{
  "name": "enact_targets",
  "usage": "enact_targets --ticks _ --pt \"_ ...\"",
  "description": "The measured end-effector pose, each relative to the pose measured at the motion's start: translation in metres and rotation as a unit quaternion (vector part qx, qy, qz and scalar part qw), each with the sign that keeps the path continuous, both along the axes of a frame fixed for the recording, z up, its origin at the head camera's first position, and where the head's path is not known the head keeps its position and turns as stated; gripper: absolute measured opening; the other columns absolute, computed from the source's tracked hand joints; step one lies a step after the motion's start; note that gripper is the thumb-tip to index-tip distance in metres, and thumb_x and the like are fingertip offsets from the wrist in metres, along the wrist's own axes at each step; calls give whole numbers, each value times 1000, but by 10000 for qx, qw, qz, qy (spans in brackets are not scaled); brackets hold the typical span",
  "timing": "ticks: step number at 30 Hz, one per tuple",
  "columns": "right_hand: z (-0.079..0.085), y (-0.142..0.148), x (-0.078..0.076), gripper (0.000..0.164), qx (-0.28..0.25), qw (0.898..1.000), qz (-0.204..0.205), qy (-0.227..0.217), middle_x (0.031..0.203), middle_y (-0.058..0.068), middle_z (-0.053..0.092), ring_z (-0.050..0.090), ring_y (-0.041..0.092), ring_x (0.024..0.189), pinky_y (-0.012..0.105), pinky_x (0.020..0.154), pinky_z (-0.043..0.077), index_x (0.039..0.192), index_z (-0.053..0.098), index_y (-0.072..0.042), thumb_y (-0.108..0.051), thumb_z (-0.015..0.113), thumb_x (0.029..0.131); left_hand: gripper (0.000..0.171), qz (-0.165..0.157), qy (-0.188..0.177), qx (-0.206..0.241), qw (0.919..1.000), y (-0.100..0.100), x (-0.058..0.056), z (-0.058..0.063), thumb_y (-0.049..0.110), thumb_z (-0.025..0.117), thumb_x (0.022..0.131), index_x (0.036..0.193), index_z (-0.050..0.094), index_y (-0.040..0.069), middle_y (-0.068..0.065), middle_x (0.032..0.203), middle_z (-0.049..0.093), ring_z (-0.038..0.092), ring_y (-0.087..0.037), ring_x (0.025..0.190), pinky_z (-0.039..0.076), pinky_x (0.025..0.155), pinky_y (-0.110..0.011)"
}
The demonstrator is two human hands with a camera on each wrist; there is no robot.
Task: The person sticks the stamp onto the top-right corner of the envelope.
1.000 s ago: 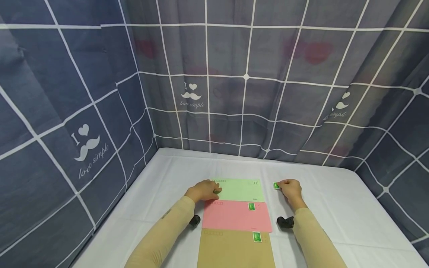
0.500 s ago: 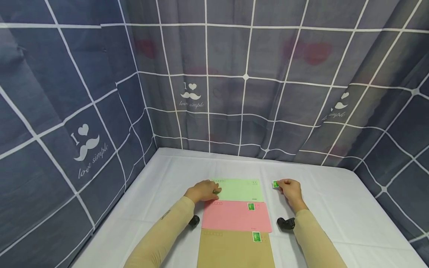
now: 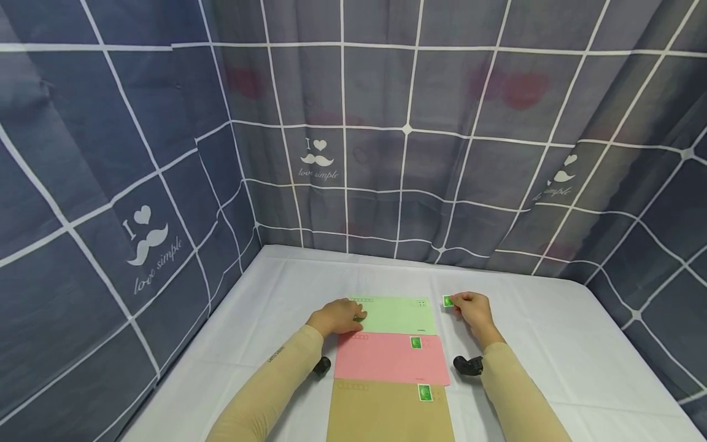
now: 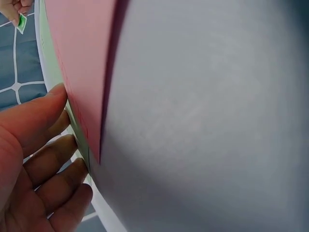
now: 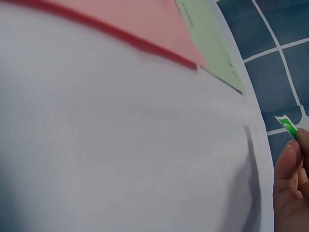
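My left hand (image 3: 337, 317) rests on the left end of a light green envelope (image 3: 393, 316), with fingertips at its edge in the left wrist view. Between thumb and fingers, my right hand (image 3: 474, 312) pinches a small green postage stamp (image 3: 447, 301) with a white border. It is held just right of the green envelope's upper right corner, where a small printed box shows. Below lies a pink envelope (image 3: 375, 361), and nearest me a brown envelope (image 3: 386, 414). Each of these two bears a green stamp near its upper right corner.
A white cloth covers the table (image 3: 552, 344). Dark grid-patterned curtains (image 3: 375, 153) hang behind it and at both sides. Black wrist devices (image 3: 467, 366) show under the two forearms. The brown envelope runs out of the bottom of the head view.
My right hand has moved a little left with the stamp, closer to the green envelope. The left hand stays in place on the envelope.
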State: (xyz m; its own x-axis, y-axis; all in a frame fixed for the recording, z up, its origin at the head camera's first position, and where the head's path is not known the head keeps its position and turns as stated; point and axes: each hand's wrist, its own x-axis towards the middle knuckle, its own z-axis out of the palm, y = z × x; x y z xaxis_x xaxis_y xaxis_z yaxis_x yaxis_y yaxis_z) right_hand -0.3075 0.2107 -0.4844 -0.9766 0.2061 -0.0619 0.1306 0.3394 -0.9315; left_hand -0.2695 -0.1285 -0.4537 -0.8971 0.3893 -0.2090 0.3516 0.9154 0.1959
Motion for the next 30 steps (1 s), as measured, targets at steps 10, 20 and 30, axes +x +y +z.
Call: enact_targets --ticks 10,20,30 --pt "1 -7 -5 24 -30 9999 108 121 77 1 66 57 7 67 22 60 52 108 67 12 -9 61 98 48 17 -53 1 10000 0 0 -1 38 68 94 139 61 23 1 153 50 42 -27 145 33 121 -42" --pt "11 -10 -10 26 35 9994 298 160 86 4 69 61 5 69 25 69 58 110 67 10 -12 61 98 48 58 -93 -21 9999 1 0 3 39 68 93 139 61 24 1 153 50 40 -27 146 32 121 -43" --pt "13 -15 -10 23 -204 9986 444 207 80 2 67 60 4 66 24 66 58 108 66 12 -8 61 97 47 18 -143 -54 9999 1 0 6 38 67 94 139 61 23 1 151 52 40 -26 147 33 121 -42"
